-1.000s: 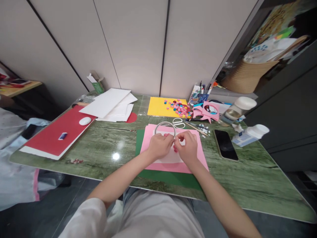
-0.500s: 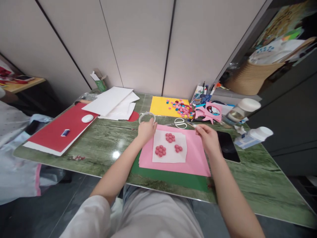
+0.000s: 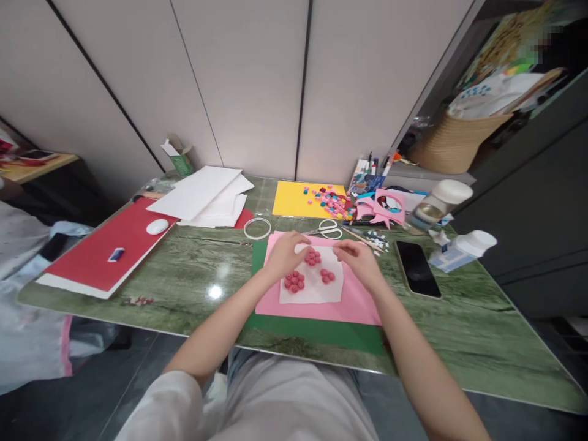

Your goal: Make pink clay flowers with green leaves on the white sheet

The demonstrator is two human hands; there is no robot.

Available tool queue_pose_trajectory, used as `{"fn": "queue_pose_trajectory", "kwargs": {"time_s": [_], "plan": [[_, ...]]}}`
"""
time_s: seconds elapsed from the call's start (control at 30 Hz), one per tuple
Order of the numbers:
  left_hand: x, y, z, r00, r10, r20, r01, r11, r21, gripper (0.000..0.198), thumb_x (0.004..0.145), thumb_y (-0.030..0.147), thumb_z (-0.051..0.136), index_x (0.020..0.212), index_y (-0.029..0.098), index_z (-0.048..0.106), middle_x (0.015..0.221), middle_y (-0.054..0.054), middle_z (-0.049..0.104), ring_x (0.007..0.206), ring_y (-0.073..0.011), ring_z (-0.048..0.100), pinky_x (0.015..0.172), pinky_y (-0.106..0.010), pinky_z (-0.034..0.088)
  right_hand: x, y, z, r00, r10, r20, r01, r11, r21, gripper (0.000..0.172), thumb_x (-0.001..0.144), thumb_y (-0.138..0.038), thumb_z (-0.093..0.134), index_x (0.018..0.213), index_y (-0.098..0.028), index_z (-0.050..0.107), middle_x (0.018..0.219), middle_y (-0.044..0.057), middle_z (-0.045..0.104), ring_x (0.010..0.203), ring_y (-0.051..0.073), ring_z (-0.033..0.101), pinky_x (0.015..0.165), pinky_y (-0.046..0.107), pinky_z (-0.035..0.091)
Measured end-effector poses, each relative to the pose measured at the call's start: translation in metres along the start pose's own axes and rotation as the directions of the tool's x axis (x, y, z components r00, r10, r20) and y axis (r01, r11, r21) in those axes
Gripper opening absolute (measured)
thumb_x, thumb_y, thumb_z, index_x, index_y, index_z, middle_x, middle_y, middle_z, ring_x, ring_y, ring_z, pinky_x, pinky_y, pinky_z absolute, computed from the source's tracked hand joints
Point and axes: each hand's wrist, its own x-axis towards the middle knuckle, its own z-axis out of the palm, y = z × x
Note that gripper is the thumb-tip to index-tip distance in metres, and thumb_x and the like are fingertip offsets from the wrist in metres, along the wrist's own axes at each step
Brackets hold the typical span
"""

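Under my hands lies a white paper square (image 3: 316, 294) with three clusters of dark pink, button-like pieces (image 3: 294, 282). It rests on pink paper sheets (image 3: 303, 310) over a green sheet (image 3: 316, 331). My left hand (image 3: 285, 256) hovers at the square's upper left, fingers stretched and thumb apart, beside the top cluster (image 3: 313, 256). Near the upper right corner, my right hand (image 3: 359, 261) has thumb and fingertips pinched together; what they hold, if anything, is too small to make out. Small white pieces (image 3: 379, 239) lie beyond it.
A tape roll (image 3: 257, 229), white-handled scissors (image 3: 329, 229) and a pencil (image 3: 362, 237) lie behind the sheets. Coloured buttons (image 3: 337, 203) cover part of a yellow sheet (image 3: 285, 199). A phone (image 3: 417, 269) and bottles (image 3: 463, 251) stand right; red paper (image 3: 101, 251) lies left.
My left hand has left the tape roll and moved right over the white square. My right hand has come left from beside the small white pieces to the square's upper right corner.
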Motion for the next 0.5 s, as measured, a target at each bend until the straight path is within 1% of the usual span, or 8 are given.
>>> {"fn": "queue_pose_trajectory", "kwargs": {"time_s": [0.07,0.13,0.2,0.27,0.5], "plan": [[-0.004,0.013,0.006,0.999,0.026,0.048,-0.019,0.99,-0.142,0.015,0.08,0.03,0.05,0.087,0.021,0.06,0.087,-0.002,0.061,0.085,-0.0151,0.054,0.077,-0.028,0.041,-0.003,-0.002,0.009,0.999,-0.03,0.018,0.032,0.992,-0.125,0.013,0.071,-0.031,0.058,0.075,-0.018,0.061,0.071,0.001,0.061,0.065,0.014,0.053,0.06,0.027,0.041],[-0.008,0.021,0.009,0.997,0.026,0.066,-0.012,0.981,-0.195,0.015,0.079,0.03,0.052,0.087,0.02,0.061,0.084,-0.001,0.061,0.082,-0.0148,0.055,0.075,-0.028,0.042,-0.006,-0.003,0.015,0.998,-0.064,0.016,0.066,0.967,-0.247,0.011,0.072,-0.029,0.057,0.074,-0.019,0.061,0.072,0.001,0.061,0.065,0.014,0.054,0.061,0.027,0.04],[-0.009,0.023,0.01,0.997,0.017,0.069,-0.003,0.982,-0.189,0.016,0.079,0.031,0.053,0.085,0.02,0.062,0.083,-0.001,0.061,0.081,-0.0153,0.055,0.076,-0.029,0.041,-0.009,-0.004,0.02,0.995,-0.102,0.022,0.104,0.938,-0.331,0.01,0.073,-0.028,0.056,0.074,-0.019,0.061,0.072,0.001,0.062,0.065,0.014,0.054,0.062,0.027,0.041],[-0.01,0.023,0.01,0.998,0.01,0.065,0.001,0.987,-0.161,0.015,0.078,0.031,0.053,0.083,0.02,0.063,0.082,-0.001,0.062,0.082,-0.0157,0.055,0.077,-0.03,0.04,-0.01,-0.004,0.021,0.99,-0.138,0.034,0.141,0.915,-0.379,0.009,0.074,-0.027,0.056,0.074,-0.02,0.061,0.072,0.001,0.062,0.065,0.013,0.055,0.062,0.027,0.041],[-0.011,0.027,0.006,0.998,0.013,0.06,-0.008,0.996,-0.09,0.013,0.078,0.028,0.053,0.08,0.02,0.063,0.08,-0.001,0.062,0.082,-0.0167,0.054,0.077,-0.032,0.038,-0.012,-0.005,0.023,0.974,-0.221,0.058,0.222,0.852,-0.474,0.006,0.075,-0.024,0.054,0.074,-0.02,0.059,0.072,0.0,0.061,0.066,0.013,0.054,0.062,0.026,0.04]]}}
